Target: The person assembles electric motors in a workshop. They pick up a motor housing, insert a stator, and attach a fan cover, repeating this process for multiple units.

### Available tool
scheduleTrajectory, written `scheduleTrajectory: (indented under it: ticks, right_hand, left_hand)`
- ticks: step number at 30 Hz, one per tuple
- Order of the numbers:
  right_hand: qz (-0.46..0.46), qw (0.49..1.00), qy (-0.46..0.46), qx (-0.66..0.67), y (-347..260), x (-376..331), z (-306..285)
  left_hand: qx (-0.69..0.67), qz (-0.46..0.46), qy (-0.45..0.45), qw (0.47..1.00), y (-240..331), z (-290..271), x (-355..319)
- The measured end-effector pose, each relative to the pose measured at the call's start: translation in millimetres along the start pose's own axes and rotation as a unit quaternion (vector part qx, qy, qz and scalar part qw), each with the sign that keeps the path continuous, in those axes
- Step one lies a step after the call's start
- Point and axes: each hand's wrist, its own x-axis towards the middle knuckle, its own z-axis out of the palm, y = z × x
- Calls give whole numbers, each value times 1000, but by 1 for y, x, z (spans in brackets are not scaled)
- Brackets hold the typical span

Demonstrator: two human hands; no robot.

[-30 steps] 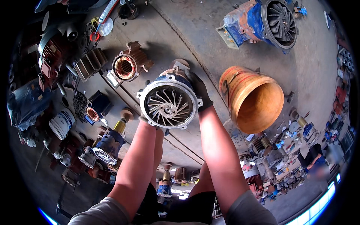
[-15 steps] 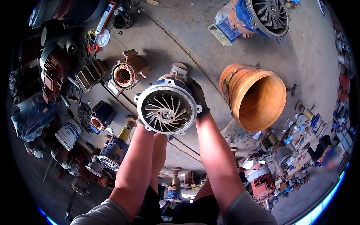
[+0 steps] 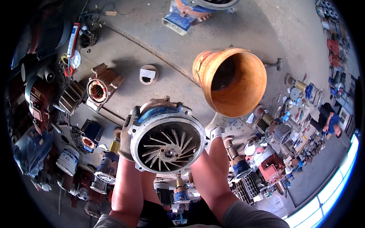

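Left hand [image 3: 126, 140] clasps the bladed metal housing [image 3: 170, 152] at nine o'clock, the hidden right hand's hold I cannot tell; likely heavy and rigid, it suits gripping at nine and three.

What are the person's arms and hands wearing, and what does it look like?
Both arms have short, plain grey sleeves, left and right, leaving the forearms bare. The left grip seems to wear a greyish glove. The right grip is hidden, so I can't tell about it.
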Motion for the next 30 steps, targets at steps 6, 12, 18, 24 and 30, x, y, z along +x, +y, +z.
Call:
scheduleTrajectory:
  ticks: [6, 12, 18, 24, 30]
  right_hand:
    - [-38, 996, 72, 39, -29, -53, -68]
    - [-37, 993, 89, 73, -46, -71, -106]
    - [-4, 991, 65, 114, -64, -84, -108]
    - [17, 989, 33, 145, -105, -89, -103]
    - [34, 985, 0, 169, -130, -81, -88]
  left_hand:
    - [254, 50, 33, 965, -65, 18, -36]
    - [210, -30, 94, 973, -107, 95, -58]
    - [327, 76, 135, 932, -148, 144, -100]
    - [323, 39, 249, 912, -176, 202, -126]
    - [350, 121, 250, 895, -202, 245, -129]
